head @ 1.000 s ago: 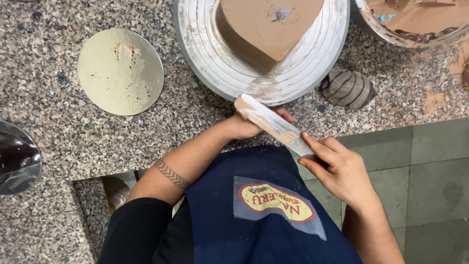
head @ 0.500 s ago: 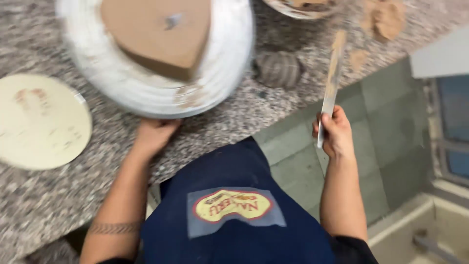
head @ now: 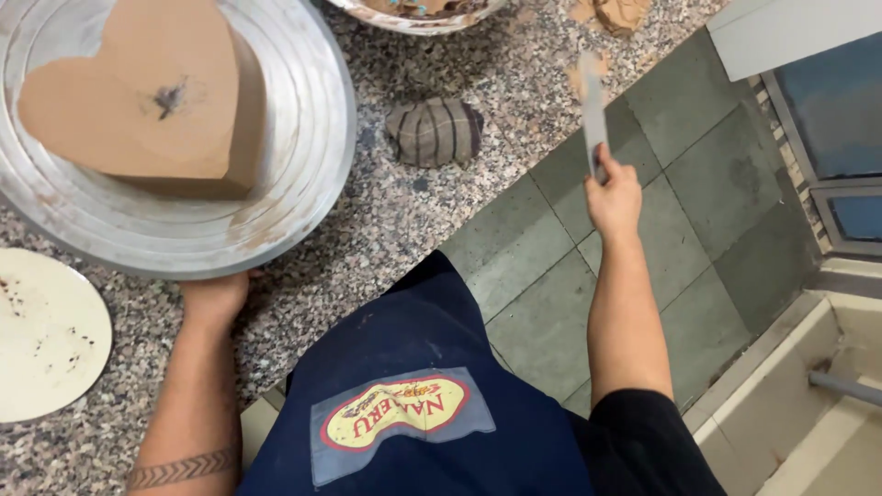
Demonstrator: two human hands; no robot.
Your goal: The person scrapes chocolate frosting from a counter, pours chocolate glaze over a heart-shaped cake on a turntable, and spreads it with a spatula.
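The right hand (head: 614, 197), right of centre in the frame, is closed around the handle of a long flat spatula (head: 593, 106). The blade points up toward the top edge of the frame, and its tip is smeared with brown icing. Hand and spatula are held out over the grey tiled floor (head: 698, 184), just past the edge of the speckled stone bench (head: 395, 211).

The left hand (head: 216, 298) sits at the lower left, pressed against the near rim of a round metal turntable (head: 312, 174). Its fingers are tucked under that rim and hidden, so how far it is open cannot be told. A heart-shaped cake (head: 147, 101) covered in smooth brown icing stands on the turntable in the upper left, with a small dark mark near the middle of its top. The cake is well apart from the spatula, far to its left across the bench.

A crumpled striped cloth (head: 435, 131) lies on the bench between the turntable and the spatula. A round white board (head: 46, 335) with dark specks lies at the left edge, below the turntable. Part of a bowl (head: 418, 11) with brown icing shows at the top edge. A dark blue apron (head: 413, 404) fills the lower middle.
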